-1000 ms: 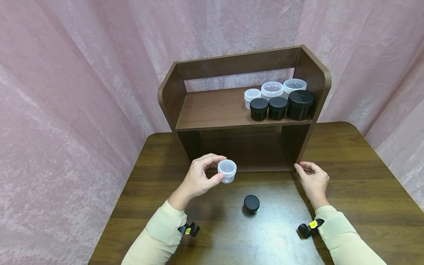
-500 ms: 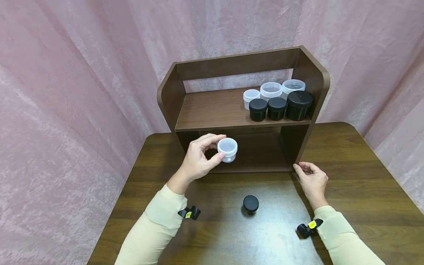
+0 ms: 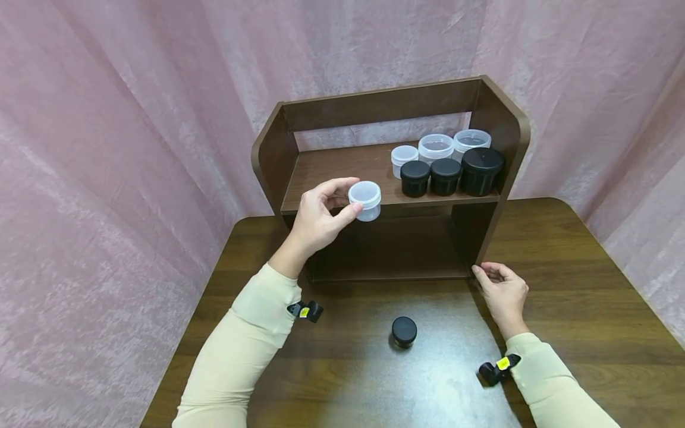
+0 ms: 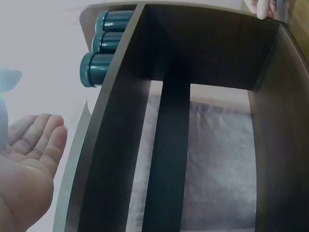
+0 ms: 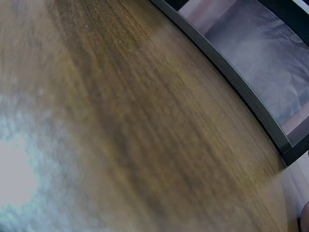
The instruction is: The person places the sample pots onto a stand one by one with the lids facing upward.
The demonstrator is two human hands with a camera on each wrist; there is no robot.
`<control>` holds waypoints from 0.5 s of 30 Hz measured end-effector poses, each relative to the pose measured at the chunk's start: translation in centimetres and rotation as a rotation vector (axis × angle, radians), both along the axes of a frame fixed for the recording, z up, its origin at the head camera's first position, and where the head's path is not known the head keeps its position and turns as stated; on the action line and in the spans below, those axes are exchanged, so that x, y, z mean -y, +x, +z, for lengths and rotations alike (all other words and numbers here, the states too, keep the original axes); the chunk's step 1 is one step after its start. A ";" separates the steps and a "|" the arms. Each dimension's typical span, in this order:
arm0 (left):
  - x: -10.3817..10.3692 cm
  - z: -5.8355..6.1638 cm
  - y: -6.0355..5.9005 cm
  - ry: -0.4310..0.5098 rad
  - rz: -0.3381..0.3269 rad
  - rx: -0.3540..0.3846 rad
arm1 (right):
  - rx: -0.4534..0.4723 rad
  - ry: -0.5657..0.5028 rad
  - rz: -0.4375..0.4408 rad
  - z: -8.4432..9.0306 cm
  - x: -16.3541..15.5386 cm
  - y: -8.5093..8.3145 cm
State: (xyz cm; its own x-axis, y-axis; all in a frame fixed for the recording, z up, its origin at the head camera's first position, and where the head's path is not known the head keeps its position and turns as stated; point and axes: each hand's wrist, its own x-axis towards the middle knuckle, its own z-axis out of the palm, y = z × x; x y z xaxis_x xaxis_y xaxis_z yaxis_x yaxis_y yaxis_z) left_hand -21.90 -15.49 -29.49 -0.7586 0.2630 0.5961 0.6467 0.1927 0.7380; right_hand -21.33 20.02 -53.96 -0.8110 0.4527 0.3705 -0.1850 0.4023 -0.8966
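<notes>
My left hand pinches a small clear lidded jar between thumb and fingers, in the air just in front of the upper board of the brown wooden shelf. In the left wrist view my palm shows beside the shelf's side wall. My right hand rests on the table, its loosely bent fingertips touching the shelf's lower right corner. A small black jar stands on the table between my arms.
Three clear jars and three black jars crowd the right end of the upper board; its left half is bare. The compartment below holds nothing. Pink cloth hangs behind and beside the dark wooden table.
My left hand has lifted the clear jar from just above the table up to the level of the upper board. The right hand and black jar stayed put.
</notes>
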 end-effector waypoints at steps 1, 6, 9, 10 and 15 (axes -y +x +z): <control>-0.1 0.1 -0.3 0.001 0.006 0.013 | -0.003 0.002 -0.002 0.0 0.0 0.0; -0.5 1.0 -2.1 -0.023 0.058 0.060 | -0.008 0.010 -0.006 0.0 -0.1 -0.1; -0.8 1.5 -3.3 -0.058 0.100 0.078 | -0.007 0.012 -0.005 -0.1 -0.1 -0.2; -0.9 1.6 -3.7 -0.069 0.113 0.084 | -0.008 0.010 -0.003 -0.1 -0.1 -0.2; -1.3 1.9 -5.4 -0.105 0.154 0.115 | -0.018 0.004 -0.002 0.1 0.0 -0.1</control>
